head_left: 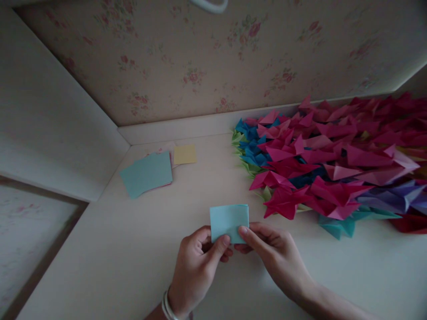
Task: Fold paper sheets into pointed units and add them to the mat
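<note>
A light blue folded sheet of paper [228,221] is held up a little above the white tabletop, its folded layers showing at the top right corner. My left hand [198,266] pinches its lower left part, thumb on the front face and fingers behind. At the lower right edge, my right hand [275,253] grips the same paper between thumb and fingers. A bracelet circles my left wrist. Parts of the fingers behind the paper are hidden.
Many folded paper pieces [300,160] in pink, blue, green and purple pile up at the right. A stack of blue-green sheets [148,173] and a small yellow paper [185,154] lie at the left on the white table [100,249]. Floral wallpaper [200,58] covers the wall behind.
</note>
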`<state>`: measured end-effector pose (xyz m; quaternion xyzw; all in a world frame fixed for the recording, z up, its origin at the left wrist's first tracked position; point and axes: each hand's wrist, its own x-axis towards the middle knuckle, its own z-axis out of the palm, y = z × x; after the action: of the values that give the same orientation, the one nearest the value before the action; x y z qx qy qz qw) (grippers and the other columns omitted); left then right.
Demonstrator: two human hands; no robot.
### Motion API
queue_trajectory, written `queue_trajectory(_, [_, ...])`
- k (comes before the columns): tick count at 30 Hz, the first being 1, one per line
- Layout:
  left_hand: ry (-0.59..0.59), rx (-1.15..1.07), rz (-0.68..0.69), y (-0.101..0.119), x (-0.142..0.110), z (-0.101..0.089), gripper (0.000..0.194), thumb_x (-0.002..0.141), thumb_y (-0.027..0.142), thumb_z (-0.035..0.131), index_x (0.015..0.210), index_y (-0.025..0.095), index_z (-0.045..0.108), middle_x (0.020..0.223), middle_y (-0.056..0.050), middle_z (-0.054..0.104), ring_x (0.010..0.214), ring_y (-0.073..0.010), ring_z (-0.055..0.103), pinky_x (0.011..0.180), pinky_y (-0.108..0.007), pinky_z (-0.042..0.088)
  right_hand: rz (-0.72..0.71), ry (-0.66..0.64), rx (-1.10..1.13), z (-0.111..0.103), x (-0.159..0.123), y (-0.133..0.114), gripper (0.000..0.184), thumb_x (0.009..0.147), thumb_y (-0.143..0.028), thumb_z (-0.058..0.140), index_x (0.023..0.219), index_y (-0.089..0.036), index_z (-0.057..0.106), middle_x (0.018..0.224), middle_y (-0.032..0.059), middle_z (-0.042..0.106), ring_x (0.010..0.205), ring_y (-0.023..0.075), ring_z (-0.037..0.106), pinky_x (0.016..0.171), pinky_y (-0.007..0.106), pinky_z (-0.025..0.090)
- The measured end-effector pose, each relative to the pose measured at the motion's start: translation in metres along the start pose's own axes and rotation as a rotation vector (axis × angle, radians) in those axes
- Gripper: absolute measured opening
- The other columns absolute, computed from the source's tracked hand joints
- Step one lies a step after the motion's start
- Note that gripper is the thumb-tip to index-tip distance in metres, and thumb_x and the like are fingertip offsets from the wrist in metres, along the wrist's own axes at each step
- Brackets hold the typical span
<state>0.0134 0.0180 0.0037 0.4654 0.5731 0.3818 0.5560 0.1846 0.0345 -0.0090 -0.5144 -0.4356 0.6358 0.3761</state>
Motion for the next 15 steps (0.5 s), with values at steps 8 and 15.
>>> queue_trajectory(8, [-0.090,-0.076,-0.069,0.0002,0.0003,0.0025,0.024,0.084,0.038,0.072,0.080,0.015,0.069,0.067,-0.005,0.072,0.062,-0.0167,0.067,0.058,-0.022,0.052,-0.036,0.108,0.052,-0.0023,0.0057,0.0004,0.042,0.084,-0.055,0.066,0.064,-0.017,0.064,0.059,-0.0014,0.053,0.058,0.0135,0.047,0.053,0.024,0.037])
queue_trajectory(15, [0.011,-0.145,-0.070,-0.0032,0.0018,0.0013,0.025,0.085,0.039,0.072,0.088,0.015,0.069,0.064,-0.001,0.068,0.060,-0.0136,0.062,0.059,-0.021,0.050,-0.076,0.127,0.097,-0.0059,0.0037,0.0016,0.042,0.085,-0.050,0.070,0.060,-0.017,0.061,0.049,-0.0034,0.052,0.048,0.0105,0.046,0.048,0.023,0.034])
